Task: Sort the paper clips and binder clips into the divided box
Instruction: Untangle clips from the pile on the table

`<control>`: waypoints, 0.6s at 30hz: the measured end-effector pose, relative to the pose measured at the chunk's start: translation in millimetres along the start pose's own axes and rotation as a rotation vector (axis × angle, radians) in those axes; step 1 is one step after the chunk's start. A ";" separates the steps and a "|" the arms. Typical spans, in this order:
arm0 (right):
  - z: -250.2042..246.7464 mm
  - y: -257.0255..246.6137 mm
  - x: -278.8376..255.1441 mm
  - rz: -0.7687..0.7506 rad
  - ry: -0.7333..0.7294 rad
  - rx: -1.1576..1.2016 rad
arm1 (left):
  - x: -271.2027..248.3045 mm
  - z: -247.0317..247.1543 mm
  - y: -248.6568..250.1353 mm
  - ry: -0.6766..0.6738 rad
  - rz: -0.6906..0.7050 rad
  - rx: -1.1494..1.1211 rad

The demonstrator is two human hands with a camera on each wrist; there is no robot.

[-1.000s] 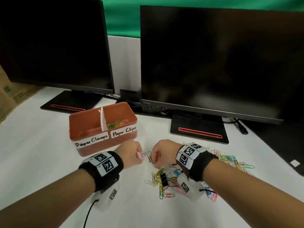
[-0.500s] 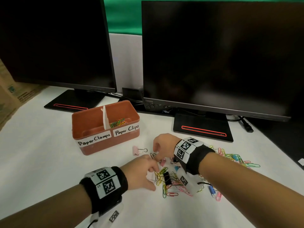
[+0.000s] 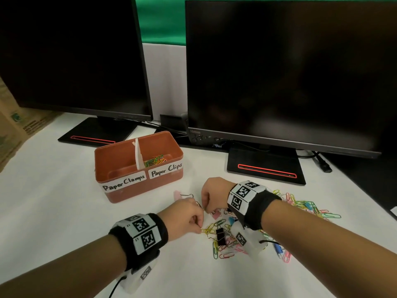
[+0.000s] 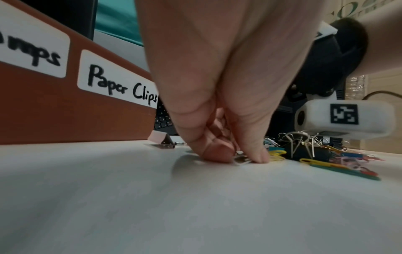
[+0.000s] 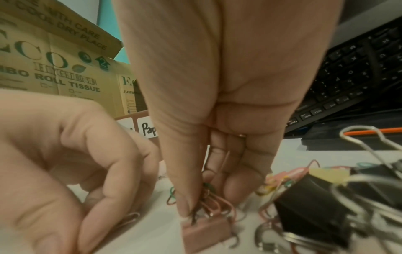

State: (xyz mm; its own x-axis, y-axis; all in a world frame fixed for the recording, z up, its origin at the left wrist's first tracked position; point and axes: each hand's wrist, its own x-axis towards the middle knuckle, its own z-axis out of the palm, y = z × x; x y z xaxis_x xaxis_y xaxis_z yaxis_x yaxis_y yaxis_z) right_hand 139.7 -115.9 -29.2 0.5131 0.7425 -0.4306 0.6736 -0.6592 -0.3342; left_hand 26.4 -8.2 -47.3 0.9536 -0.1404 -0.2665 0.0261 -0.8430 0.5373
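The orange divided box [image 3: 120,155] stands behind my hands, labelled "Paper Clamps" on the left and "Paper Clips" on the right; coloured paper clips [image 3: 155,160] lie in the right half. My left hand [image 3: 202,227] pinches a small pale paper clip [image 4: 241,160] against the table at the pile's left edge. Beside it, my right hand [image 3: 205,208] pinches a bunch of pink and green paper clips [image 5: 210,202] just over a pink binder clip [image 5: 206,233]. A black binder clip [image 3: 221,236] lies in the mixed pile [image 3: 223,248]. Another pink binder clip [image 3: 179,195] lies alone in front of the box.
More coloured paper clips [image 3: 307,206] are spread behind my right wrist. Two dark monitors [image 3: 279,72] on black stands [image 3: 266,166] rise behind the box. A cardboard carton [image 3: 12,130] sits at the far left, and a keyboard [image 5: 356,82] lies off to the right.
My left hand let go of the pink binder clip in front of the box, then drew back to the pile and pinched a paper clip. The right hand stayed in place.
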 end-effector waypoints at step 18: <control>-21.8 17.0 -43.1 -0.024 0.100 0.210 | -3.0 -2.4 1.1 0.008 -0.079 0.103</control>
State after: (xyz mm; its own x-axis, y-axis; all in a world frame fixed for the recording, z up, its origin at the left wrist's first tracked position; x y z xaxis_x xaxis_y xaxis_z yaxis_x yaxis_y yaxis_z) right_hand 140.6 -156.5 1.9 0.5557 0.7594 -0.3386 0.5661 -0.6438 -0.5148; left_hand 24.4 -7.5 -44.0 0.9522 -0.0676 -0.2979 0.0705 -0.9003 0.4295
